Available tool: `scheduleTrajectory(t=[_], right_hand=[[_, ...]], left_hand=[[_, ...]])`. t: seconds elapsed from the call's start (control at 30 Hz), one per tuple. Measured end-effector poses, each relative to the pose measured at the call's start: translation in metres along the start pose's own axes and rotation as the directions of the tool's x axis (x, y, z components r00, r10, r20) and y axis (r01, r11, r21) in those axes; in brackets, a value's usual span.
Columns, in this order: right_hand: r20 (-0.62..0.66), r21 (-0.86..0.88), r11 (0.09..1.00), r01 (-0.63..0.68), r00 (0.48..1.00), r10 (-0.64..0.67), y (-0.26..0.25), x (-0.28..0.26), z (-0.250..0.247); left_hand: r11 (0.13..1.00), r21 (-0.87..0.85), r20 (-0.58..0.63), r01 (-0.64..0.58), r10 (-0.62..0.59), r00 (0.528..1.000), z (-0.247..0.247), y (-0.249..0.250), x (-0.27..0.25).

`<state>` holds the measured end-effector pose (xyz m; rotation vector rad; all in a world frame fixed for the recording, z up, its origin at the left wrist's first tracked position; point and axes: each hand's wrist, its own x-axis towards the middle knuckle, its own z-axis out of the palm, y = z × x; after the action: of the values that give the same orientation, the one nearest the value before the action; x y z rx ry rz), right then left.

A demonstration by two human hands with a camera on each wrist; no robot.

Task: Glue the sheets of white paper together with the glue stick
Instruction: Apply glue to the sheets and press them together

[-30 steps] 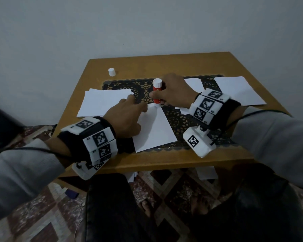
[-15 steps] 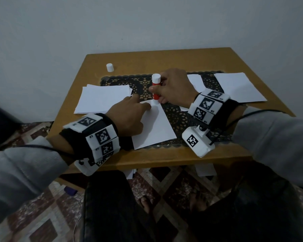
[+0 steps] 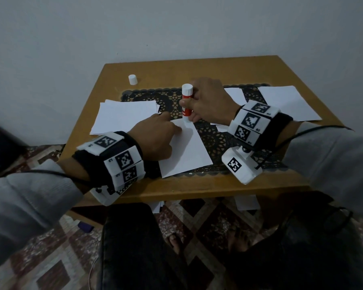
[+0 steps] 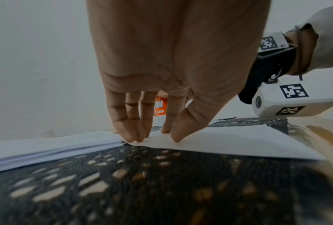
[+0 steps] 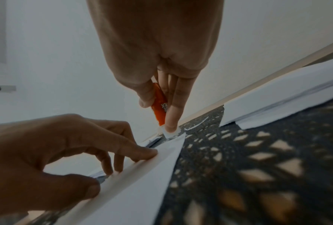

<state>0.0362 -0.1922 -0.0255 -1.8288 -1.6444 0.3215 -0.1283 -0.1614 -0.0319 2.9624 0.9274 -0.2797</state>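
A red and white glue stick point(image 3: 186, 103) stands upright, tip down on the far corner of a white sheet point(image 3: 187, 151) that lies on the dark lace mat point(image 3: 216, 141). My right hand point(image 3: 208, 101) grips the stick's barrel; the right wrist view shows thumb and fingers round the glue stick point(image 5: 159, 109). My left hand point(image 3: 155, 137) presses its fingertips point(image 4: 135, 137) on the sheet's point(image 4: 229, 141) far left edge, just left of the stick. A stack of white sheets point(image 3: 124, 116) lies to the left.
The stick's white cap point(image 3: 132, 79) stands on the wooden table point(image 3: 197, 68) at the back left. More white sheets point(image 3: 287, 104) lie at the right of the mat. A wall runs behind the table. Papers lie on the floor under it.
Both hands stay almost where they were: the glue stick keeps to the sheet's far corner and the left fingers keep pressing. The head view has tilted slightly.
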Motion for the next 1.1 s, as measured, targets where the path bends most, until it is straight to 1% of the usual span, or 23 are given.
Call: scheduleTrajectory(t=[0.13,0.23,0.3,0.4,0.6,0.7,0.87,0.97,1.1], right_hand=[[0.062,-0.011,1.0,0.002,0.998,-0.001,0.002,-0.002,0.0],[0.055,-0.067,0.997,0.027,0.998,-0.023,0.002,-0.003,-0.001],[0.06,-0.068,0.997,0.029,0.998,-0.025,0.002,-0.004,-0.002],[0.075,-0.061,0.998,0.027,0.997,-0.023,0.002,-0.008,-0.003],[0.087,-0.071,0.995,0.065,0.994,-0.059,0.001,-0.023,-0.008],[0.117,-0.021,0.999,0.039,0.992,-0.036,0.003,-0.034,-0.01],[0.152,0.012,1.0,0.029,0.988,-0.03,0.002,-0.055,-0.016],[0.194,0.049,0.999,0.004,0.981,-0.013,-0.001,-0.066,-0.018],[0.207,-0.012,0.998,0.056,0.977,-0.053,-0.004,-0.083,-0.021]], left_hand=[[0.997,0.057,0.032,-0.048,0.047,0.998,-0.001,-0.001,0.001],[0.99,0.102,0.047,-0.099,0.095,0.994,-0.002,-0.002,0.002],[0.987,0.116,0.052,-0.112,0.106,0.993,-0.003,-0.002,0.002],[0.987,0.117,0.057,-0.112,0.106,0.993,-0.003,-0.001,0.002],[0.985,0.139,0.066,-0.105,0.096,0.993,-0.002,0.0,0.002],[0.982,0.155,0.071,-0.106,0.096,0.993,-0.002,0.001,0.002],[0.978,0.171,0.062,-0.118,0.108,0.992,0.0,0.001,0.002],[0.978,0.171,0.059,-0.117,0.108,0.992,0.0,0.001,0.002],[0.976,0.186,0.047,-0.116,0.109,0.993,0.001,0.001,0.001]])
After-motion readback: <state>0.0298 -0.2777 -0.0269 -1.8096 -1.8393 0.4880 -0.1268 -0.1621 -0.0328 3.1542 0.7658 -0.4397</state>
